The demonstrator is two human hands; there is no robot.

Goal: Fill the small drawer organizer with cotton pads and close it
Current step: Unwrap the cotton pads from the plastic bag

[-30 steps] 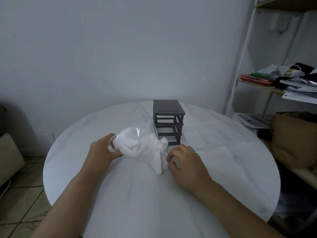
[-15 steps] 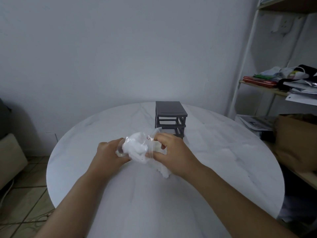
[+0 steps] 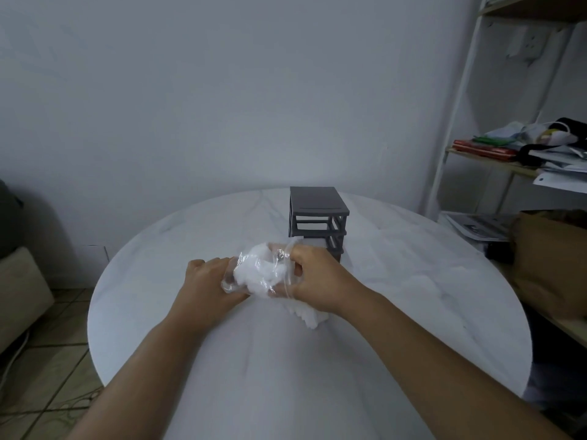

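Observation:
A small dark grey drawer organizer (image 3: 317, 214) stands on the round white table (image 3: 413, 281), just beyond my hands. A clear plastic bag of white cotton pads (image 3: 260, 274) is held between both hands in front of it. My left hand (image 3: 206, 287) grips the bag's left side. My right hand (image 3: 317, 281) grips its right side, thumb on top. A row of pads (image 3: 308, 315) pokes out below my right hand onto the table. The organizer's lower front is hidden behind the bag and my right hand.
A white metal shelf unit (image 3: 457, 106) stands at the right with papers, books and cloth on it. A brown paper bag (image 3: 552, 265) sits beside the table's right edge. A beige cushion (image 3: 19, 290) lies at the left on the tiled floor.
My right hand lifted from the table and took hold of the bag's right side. Both hands raised the bag slightly toward the organizer.

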